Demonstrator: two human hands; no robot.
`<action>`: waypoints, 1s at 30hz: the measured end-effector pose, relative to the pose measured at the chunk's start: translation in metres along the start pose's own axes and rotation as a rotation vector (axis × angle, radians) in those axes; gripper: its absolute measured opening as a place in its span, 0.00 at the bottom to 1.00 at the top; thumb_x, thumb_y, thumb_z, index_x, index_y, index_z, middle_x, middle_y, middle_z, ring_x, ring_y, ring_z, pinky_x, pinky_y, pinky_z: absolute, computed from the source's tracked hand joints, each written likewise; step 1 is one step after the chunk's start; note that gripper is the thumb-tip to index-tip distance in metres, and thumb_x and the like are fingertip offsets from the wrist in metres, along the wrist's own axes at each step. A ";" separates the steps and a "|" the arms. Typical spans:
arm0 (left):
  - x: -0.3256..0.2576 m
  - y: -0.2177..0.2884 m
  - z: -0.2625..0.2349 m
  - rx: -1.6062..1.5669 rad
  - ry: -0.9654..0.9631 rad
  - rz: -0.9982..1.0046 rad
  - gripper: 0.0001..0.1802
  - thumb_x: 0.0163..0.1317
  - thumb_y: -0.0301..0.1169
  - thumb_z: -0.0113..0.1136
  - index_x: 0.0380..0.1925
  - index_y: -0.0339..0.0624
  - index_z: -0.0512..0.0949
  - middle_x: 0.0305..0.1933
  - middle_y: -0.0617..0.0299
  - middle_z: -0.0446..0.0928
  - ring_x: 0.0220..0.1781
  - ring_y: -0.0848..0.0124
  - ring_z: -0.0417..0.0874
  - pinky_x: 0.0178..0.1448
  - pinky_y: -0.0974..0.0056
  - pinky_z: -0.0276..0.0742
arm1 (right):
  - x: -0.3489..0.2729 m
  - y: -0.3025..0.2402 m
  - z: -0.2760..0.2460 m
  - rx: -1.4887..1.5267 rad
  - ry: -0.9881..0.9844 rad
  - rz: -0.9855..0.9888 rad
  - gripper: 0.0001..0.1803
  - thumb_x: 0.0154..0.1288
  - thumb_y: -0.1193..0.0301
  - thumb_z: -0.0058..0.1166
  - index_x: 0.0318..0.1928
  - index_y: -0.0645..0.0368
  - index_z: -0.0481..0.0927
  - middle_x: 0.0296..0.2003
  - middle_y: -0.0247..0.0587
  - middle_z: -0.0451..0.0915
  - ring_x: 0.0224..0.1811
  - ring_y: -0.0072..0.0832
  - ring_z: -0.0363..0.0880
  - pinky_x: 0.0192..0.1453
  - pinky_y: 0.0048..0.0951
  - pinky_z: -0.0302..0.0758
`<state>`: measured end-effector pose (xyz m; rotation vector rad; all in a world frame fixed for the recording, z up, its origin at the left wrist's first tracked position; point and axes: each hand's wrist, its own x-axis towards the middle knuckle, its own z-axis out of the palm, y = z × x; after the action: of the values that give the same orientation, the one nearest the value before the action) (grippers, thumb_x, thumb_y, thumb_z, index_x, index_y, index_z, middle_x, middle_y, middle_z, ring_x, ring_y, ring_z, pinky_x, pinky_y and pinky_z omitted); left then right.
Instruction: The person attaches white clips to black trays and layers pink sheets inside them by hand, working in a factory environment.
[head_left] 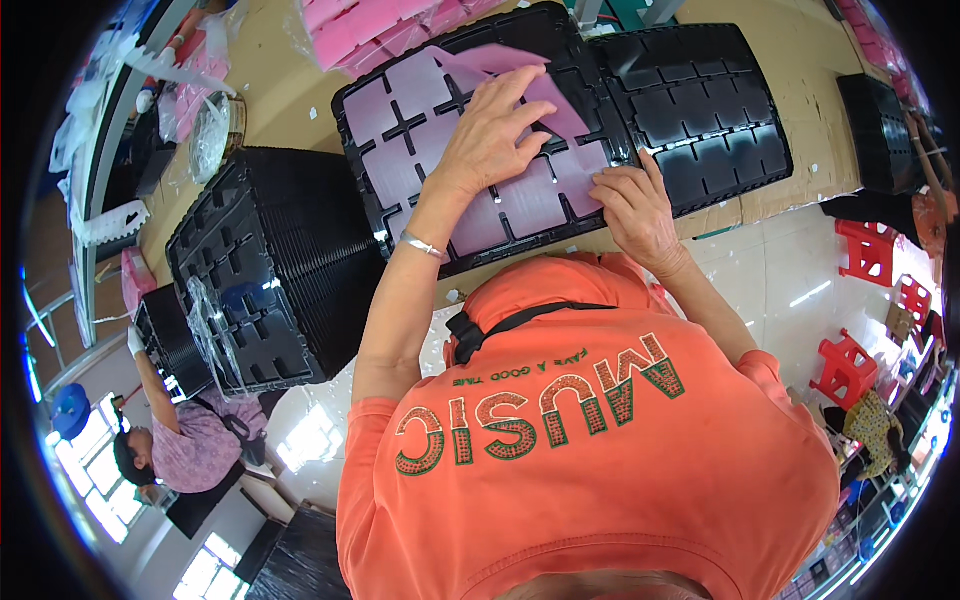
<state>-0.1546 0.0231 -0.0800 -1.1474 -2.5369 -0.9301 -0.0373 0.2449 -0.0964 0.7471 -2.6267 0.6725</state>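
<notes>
My left hand (495, 125) lies palm down over thin pink sheets (415, 85) with its fingers spread. The sheets cover several compartments of a black plastic tray (350, 130). A darker pink flap (505, 57) stands up loosely beyond the fingers, at the tray's far side. At the tray's right edge, my right hand (640, 215) bends its fingers onto the border of a pink sheet, little finger stuck out. Its thumb is hidden, but the fingertips seem to pinch the sheet. A silver bracelet circles my left wrist.
A tall stack of black trays (320, 260) stands on the left. Another black tray (700, 110) lies to the right. Pink sheets (380, 30) are piled at the back on the cardboard-covered table (285, 95). Red stools (845, 370) stand at right; a co-worker (200, 440) is at lower left.
</notes>
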 end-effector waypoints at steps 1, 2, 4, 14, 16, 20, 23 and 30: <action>0.003 -0.001 0.005 -0.023 0.006 -0.009 0.12 0.48 0.31 0.66 0.34 0.42 0.81 0.65 0.54 0.66 0.63 0.53 0.69 0.68 0.48 0.62 | -0.001 0.000 0.000 -0.003 0.007 0.003 0.14 0.48 0.80 0.56 0.38 0.56 0.78 0.41 0.33 0.78 0.49 0.32 0.76 0.70 0.53 0.57; 0.007 -0.001 0.009 -0.028 -0.002 -0.004 0.12 0.48 0.31 0.66 0.34 0.42 0.81 0.65 0.54 0.66 0.63 0.53 0.69 0.68 0.48 0.62 | -0.001 0.001 -0.001 -0.004 0.009 0.014 0.14 0.48 0.80 0.56 0.38 0.56 0.78 0.41 0.33 0.78 0.49 0.32 0.76 0.70 0.53 0.57; 0.014 0.000 0.017 0.049 0.028 -0.017 0.12 0.47 0.32 0.67 0.34 0.43 0.82 0.65 0.54 0.66 0.61 0.54 0.70 0.67 0.49 0.63 | -0.002 0.001 -0.001 0.008 0.001 0.034 0.14 0.48 0.81 0.56 0.38 0.56 0.78 0.42 0.33 0.79 0.50 0.32 0.76 0.71 0.52 0.56; 0.041 0.000 0.035 0.348 -0.030 -0.009 0.15 0.49 0.42 0.68 0.31 0.45 0.83 0.63 0.57 0.67 0.46 0.61 0.75 0.51 0.58 0.68 | -0.001 0.001 -0.002 0.006 0.010 0.013 0.14 0.47 0.79 0.57 0.37 0.55 0.77 0.40 0.33 0.77 0.46 0.32 0.75 0.71 0.54 0.55; 0.042 -0.004 0.041 0.414 0.002 -0.012 0.18 0.47 0.45 0.68 0.35 0.47 0.82 0.61 0.59 0.69 0.44 0.63 0.74 0.48 0.58 0.67 | -0.002 0.001 -0.001 0.002 0.009 0.011 0.14 0.47 0.79 0.57 0.37 0.55 0.77 0.40 0.32 0.77 0.47 0.31 0.75 0.71 0.54 0.55; 0.041 -0.010 0.047 0.451 0.066 0.016 0.22 0.47 0.47 0.67 0.41 0.49 0.81 0.58 0.61 0.70 0.45 0.64 0.72 0.46 0.58 0.65 | -0.005 0.003 -0.001 -0.012 -0.007 0.024 0.14 0.47 0.79 0.57 0.37 0.54 0.77 0.41 0.32 0.77 0.48 0.31 0.75 0.71 0.54 0.54; 0.038 -0.013 0.055 0.485 0.137 0.023 0.24 0.47 0.48 0.66 0.43 0.50 0.81 0.55 0.62 0.72 0.45 0.64 0.71 0.44 0.58 0.63 | -0.006 0.002 -0.001 -0.023 -0.010 0.027 0.14 0.47 0.78 0.57 0.38 0.54 0.77 0.41 0.33 0.77 0.48 0.31 0.74 0.71 0.55 0.53; 0.028 -0.001 0.041 0.502 0.240 -0.020 0.24 0.51 0.46 0.64 0.46 0.45 0.79 0.53 0.59 0.72 0.52 0.58 0.71 0.52 0.53 0.65 | 0.001 -0.001 -0.021 0.021 -0.007 0.045 0.12 0.49 0.69 0.64 0.34 0.56 0.78 0.42 0.34 0.77 0.50 0.33 0.74 0.71 0.55 0.53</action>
<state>-0.1718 0.0648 -0.1011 -0.8052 -2.3864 -0.3655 -0.0338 0.2545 -0.0780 0.6988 -2.6536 0.7122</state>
